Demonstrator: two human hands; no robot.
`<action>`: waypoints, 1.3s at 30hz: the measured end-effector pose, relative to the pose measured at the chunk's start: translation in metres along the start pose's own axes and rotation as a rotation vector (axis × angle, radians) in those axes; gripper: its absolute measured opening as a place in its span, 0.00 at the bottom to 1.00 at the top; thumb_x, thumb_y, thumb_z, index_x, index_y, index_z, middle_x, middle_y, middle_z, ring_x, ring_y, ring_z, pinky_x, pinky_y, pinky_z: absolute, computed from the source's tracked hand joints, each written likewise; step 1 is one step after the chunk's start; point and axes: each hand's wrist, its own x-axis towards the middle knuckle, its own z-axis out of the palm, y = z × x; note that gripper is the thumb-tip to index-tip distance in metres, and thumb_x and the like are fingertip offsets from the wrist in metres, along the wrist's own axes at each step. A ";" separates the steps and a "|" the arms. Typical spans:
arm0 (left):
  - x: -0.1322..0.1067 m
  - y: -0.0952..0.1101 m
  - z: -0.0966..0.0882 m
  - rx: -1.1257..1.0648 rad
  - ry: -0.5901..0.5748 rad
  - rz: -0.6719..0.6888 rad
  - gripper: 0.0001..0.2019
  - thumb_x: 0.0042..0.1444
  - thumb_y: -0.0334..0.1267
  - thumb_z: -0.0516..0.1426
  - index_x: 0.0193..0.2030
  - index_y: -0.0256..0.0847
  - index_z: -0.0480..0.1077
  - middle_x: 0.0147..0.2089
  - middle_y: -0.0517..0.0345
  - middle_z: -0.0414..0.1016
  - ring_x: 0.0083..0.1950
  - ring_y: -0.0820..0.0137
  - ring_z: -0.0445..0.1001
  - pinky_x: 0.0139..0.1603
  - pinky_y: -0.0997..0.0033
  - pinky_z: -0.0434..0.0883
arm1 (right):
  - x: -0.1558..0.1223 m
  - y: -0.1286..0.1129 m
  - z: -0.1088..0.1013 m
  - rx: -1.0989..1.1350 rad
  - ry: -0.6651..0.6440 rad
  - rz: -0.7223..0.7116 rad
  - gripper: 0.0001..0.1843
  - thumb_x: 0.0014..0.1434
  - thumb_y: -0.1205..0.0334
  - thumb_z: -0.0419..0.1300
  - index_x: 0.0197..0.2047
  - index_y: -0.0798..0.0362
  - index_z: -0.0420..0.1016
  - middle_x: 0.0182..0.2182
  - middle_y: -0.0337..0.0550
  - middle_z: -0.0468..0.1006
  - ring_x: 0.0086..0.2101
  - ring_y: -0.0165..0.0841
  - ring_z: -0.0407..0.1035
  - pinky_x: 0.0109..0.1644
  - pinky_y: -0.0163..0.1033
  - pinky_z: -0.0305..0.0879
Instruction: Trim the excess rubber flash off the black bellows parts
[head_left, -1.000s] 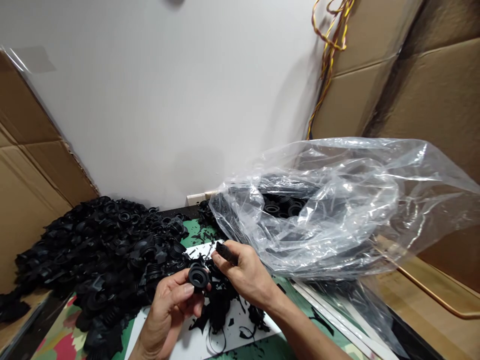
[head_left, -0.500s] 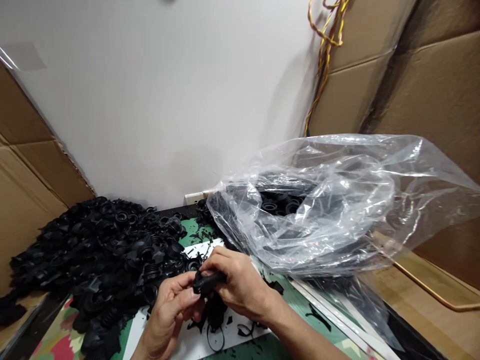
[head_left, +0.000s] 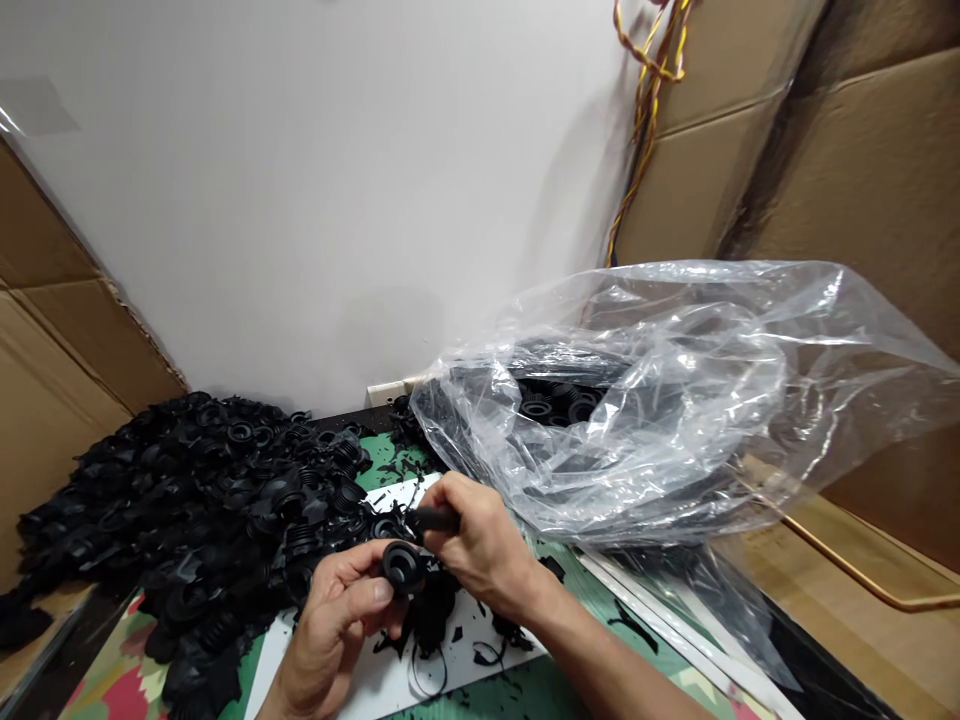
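My left hand (head_left: 334, 625) pinches a round black rubber bellows (head_left: 403, 568) between thumb and fingers. Its ringed open end faces up toward me. Close beside it, my right hand (head_left: 480, 545) is closed around a black-handled tool (head_left: 437, 519); the tool's working end is too small to make out. Below both hands, black rubber scraps (head_left: 435, 620) and thin trimmed rings lie on a white sheet (head_left: 390, 675). A large heap of black rubber bellows (head_left: 202, 490) spreads to the left of my hands.
A clear plastic bag (head_left: 660, 470) holding black rubber parts stands at the right. Cardboard panels (head_left: 862, 180) flank a pale wall (head_left: 315, 200). Twisted yellow-brown wires (head_left: 645, 150) hang at the back. White strips (head_left: 667, 620) lie on the green table surface (head_left: 600, 610).
The bellows in my left hand has turned so its round opening shows. My right hand has drawn slightly up and away from it with the tool.
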 end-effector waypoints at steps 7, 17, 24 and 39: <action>-0.002 0.004 0.003 -0.086 0.024 0.009 0.13 0.40 0.38 0.63 0.33 0.32 0.79 0.30 0.49 0.78 0.21 0.74 0.66 0.24 0.75 0.61 | 0.007 -0.004 -0.008 0.205 0.082 0.301 0.10 0.52 0.59 0.53 0.23 0.51 0.61 0.20 0.33 0.59 0.22 0.28 0.54 0.25 0.33 0.52; -0.003 0.007 0.004 -0.138 0.080 0.022 0.18 0.38 0.38 0.64 0.38 0.34 0.79 0.29 0.51 0.78 0.21 0.74 0.67 0.25 0.74 0.63 | 0.006 -0.004 -0.006 0.223 0.040 0.295 0.16 0.56 0.52 0.52 0.22 0.51 0.56 0.20 0.33 0.55 0.23 0.28 0.52 0.26 0.33 0.50; -0.003 0.007 0.004 -0.158 0.107 0.050 0.17 0.39 0.35 0.63 0.40 0.35 0.79 0.32 0.49 0.80 0.21 0.74 0.67 0.26 0.73 0.63 | 0.005 -0.002 -0.004 0.293 -0.028 0.320 0.14 0.55 0.55 0.53 0.23 0.52 0.58 0.20 0.33 0.56 0.23 0.27 0.52 0.26 0.33 0.51; -0.003 0.006 0.003 -0.174 0.107 0.066 0.18 0.37 0.33 0.63 0.39 0.36 0.79 0.35 0.49 0.81 0.21 0.74 0.67 0.26 0.72 0.64 | 0.004 -0.005 -0.004 0.320 -0.074 0.305 0.13 0.56 0.56 0.54 0.24 0.53 0.62 0.21 0.33 0.58 0.24 0.27 0.53 0.27 0.33 0.51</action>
